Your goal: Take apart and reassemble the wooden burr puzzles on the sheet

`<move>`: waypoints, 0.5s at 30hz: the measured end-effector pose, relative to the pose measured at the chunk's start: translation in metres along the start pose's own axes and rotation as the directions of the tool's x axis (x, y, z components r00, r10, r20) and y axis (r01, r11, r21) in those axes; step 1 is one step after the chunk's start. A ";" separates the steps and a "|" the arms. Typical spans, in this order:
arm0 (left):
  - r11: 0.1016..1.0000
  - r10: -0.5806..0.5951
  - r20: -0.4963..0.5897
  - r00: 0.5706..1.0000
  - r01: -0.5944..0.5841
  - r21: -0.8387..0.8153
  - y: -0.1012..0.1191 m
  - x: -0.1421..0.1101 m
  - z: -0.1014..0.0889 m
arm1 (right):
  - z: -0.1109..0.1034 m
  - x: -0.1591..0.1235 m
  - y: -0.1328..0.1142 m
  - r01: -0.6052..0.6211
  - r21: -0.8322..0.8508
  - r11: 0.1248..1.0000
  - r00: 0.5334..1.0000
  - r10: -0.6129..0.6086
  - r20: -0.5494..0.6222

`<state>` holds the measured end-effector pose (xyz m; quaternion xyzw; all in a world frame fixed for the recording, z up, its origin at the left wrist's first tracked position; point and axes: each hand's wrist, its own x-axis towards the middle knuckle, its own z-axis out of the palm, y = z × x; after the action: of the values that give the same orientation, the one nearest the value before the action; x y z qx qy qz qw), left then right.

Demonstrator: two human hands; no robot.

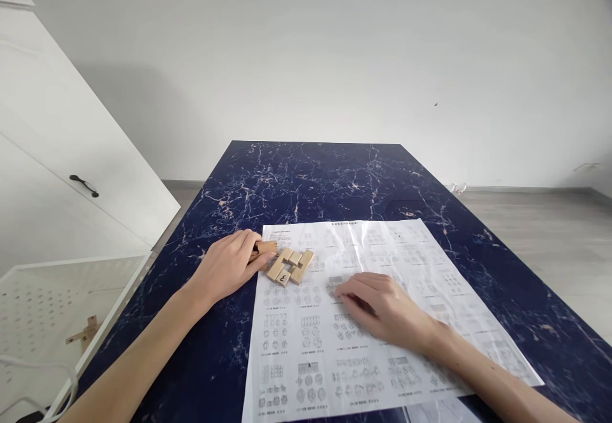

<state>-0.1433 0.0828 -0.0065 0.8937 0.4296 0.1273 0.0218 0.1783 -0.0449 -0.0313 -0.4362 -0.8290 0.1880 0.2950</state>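
My left hand [230,258] is closed around wooden puzzle pieces [266,248] at the left edge of a printed instruction sheet [382,359]; their ends stick out past my fingers and the rest is hidden. Just right of my fingertips, several notched wooden puzzle pieces [290,266] lie together on the sheet, forming a small frame with a gap in the middle. One piece bears a dark "3". My right hand [375,305] rests loosely on the sheet, fingers bent a little and thumb slightly apart, with nothing visible in it.
The sheet lies creased on a dark blue marbled table [306,180]. Lower left, a white perforated surface [33,308] carries crossed wooden pieces [86,332] and a white cable [43,362]. A white cabinet [62,123] stands left, and a pale wall [325,53] rises behind the table.
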 end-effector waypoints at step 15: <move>0.978 -0.105 -0.099 0.989 0.121 0.168 0.004 -0.002 0.003 | -0.002 0.000 -0.003 -0.007 0.005 1.000 1.000 0.007 0.006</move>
<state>-0.1410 0.0792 -0.0089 0.8597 0.4898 0.1280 -0.0683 0.1779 -0.0465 -0.0285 -0.4379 -0.8278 0.1925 0.2930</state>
